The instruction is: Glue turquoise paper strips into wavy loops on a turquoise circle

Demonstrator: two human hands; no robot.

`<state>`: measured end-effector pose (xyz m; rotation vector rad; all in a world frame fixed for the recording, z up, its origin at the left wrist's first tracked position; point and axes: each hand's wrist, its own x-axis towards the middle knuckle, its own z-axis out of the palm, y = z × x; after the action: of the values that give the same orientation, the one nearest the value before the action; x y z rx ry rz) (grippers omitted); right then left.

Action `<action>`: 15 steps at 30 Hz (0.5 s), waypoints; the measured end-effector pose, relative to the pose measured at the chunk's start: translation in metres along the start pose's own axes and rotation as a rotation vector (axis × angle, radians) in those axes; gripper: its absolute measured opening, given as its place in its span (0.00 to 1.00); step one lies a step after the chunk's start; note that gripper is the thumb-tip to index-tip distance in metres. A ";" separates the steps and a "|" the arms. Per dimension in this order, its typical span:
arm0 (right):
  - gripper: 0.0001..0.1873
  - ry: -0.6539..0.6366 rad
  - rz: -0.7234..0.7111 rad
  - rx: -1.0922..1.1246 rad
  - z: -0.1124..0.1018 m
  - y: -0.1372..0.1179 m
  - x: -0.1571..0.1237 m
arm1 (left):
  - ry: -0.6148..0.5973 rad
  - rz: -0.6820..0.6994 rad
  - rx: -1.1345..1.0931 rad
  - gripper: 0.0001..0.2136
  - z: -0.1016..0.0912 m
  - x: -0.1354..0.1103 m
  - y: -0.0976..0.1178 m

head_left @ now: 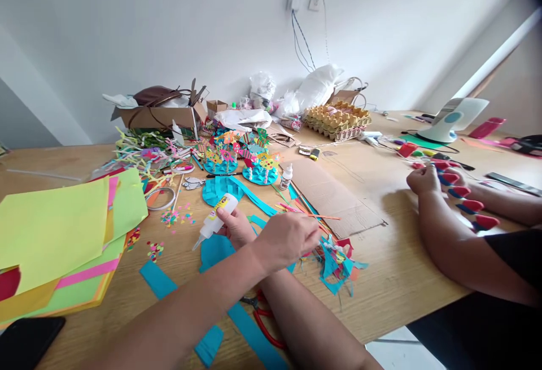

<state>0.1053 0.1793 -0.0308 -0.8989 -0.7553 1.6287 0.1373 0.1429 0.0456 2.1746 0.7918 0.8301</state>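
The right hand (240, 229) has its fingers around a nozzled bottle (215, 218). I cannot tell whether the left hand (288, 243), crossed over it, grasps anything. Scissors (263, 330) lie toward the bench's (381, 296) near edge.

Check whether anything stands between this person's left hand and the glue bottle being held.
Yes: the right hand, which grips the glue bottle, stands between it and the left hand, which is to the bottle's right.

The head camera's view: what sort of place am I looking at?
Probably a craft workspace, though whether in a home or a workshop I can't tell. Stacked coloured sheets, a nozzle-tipped bottle and red-handled scissors share one wooden table.
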 end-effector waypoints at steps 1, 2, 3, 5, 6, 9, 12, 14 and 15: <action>0.24 -0.062 0.022 -0.008 -0.002 -0.001 0.002 | -0.034 0.020 0.017 0.10 0.010 0.008 0.000; 0.25 -0.086 0.029 -0.001 -0.005 -0.002 0.004 | -0.091 0.057 0.054 0.11 0.021 0.014 -0.001; 0.25 -0.115 0.030 0.012 -0.006 -0.003 0.005 | -0.187 0.133 0.208 0.12 0.031 0.020 -0.002; 0.25 -0.154 0.023 0.034 -0.008 -0.001 0.006 | -0.338 0.245 0.466 0.14 0.049 0.030 -0.003; 0.24 -0.165 0.018 0.039 -0.009 0.000 0.006 | -0.366 0.261 0.491 0.12 0.057 0.033 -0.004; 0.24 -0.193 0.005 0.031 -0.009 0.004 0.005 | -0.399 0.272 0.508 0.10 0.076 0.040 -0.009; 0.24 -0.212 -0.003 0.022 -0.009 0.004 0.005 | -0.436 0.268 0.508 0.13 0.084 0.046 -0.018; 0.24 -0.207 0.001 0.027 -0.010 0.003 0.005 | -0.460 0.264 0.498 0.13 0.085 0.050 -0.024; 0.24 -0.203 0.003 0.031 -0.010 0.003 0.005 | -0.468 0.264 0.488 0.12 0.085 0.051 -0.026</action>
<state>0.1119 0.1842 -0.0391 -0.7197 -0.8649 1.7472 0.2235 0.1645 -0.0063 2.8014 0.5048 0.2232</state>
